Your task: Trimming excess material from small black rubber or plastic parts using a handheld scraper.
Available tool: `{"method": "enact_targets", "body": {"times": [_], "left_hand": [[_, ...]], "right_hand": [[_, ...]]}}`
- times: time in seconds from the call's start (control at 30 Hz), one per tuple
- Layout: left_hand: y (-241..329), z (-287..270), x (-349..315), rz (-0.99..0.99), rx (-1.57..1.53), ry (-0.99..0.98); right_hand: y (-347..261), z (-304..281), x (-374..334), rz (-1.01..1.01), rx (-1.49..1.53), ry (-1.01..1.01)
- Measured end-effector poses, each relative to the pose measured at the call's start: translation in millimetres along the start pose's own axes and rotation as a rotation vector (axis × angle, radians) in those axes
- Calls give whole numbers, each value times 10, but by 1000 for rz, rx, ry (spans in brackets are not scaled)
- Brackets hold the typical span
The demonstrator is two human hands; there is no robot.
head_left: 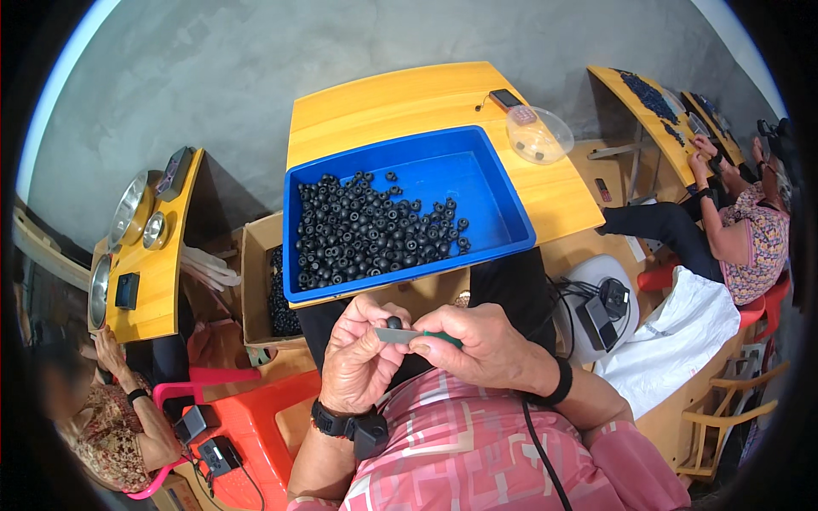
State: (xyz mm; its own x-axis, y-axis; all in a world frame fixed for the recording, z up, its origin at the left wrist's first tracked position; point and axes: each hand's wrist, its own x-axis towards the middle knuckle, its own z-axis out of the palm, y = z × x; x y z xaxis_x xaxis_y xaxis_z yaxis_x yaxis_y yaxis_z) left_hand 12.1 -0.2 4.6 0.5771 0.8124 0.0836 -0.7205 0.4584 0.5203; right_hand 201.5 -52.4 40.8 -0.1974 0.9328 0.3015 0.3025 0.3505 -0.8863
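Note:
Close to my body, my left hand pinches a small round black part between its fingertips. My right hand is closed around the green handle of a short knife with a flat grey blade. The blade lies against the near side of the black part, by my left thumb. Just beyond both hands a blue plastic tray rests on the yellow table. Many loose black parts, round with a hole, fill its left and middle.
A cardboard box with more black parts stands left, below the tray. A clear plastic bowl and a small dark device sit far right on the table. Red stool at left; grey stool at right. Other people work on both sides.

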Motion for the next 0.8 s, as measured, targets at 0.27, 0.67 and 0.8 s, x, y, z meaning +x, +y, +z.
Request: {"method": "enact_targets", "body": {"times": [0.27,0.67,0.8], "left_hand": [[-13,2,-4,12,1,-10],[27,-10,-1,-15,38,-29],[88,23,-22,-29,94,-48]], "right_hand": [[-1,-9,-8,21,1,-5],[18,-40,7,62,12,-61],[128,-48,36,-11,-61,-7]]}}
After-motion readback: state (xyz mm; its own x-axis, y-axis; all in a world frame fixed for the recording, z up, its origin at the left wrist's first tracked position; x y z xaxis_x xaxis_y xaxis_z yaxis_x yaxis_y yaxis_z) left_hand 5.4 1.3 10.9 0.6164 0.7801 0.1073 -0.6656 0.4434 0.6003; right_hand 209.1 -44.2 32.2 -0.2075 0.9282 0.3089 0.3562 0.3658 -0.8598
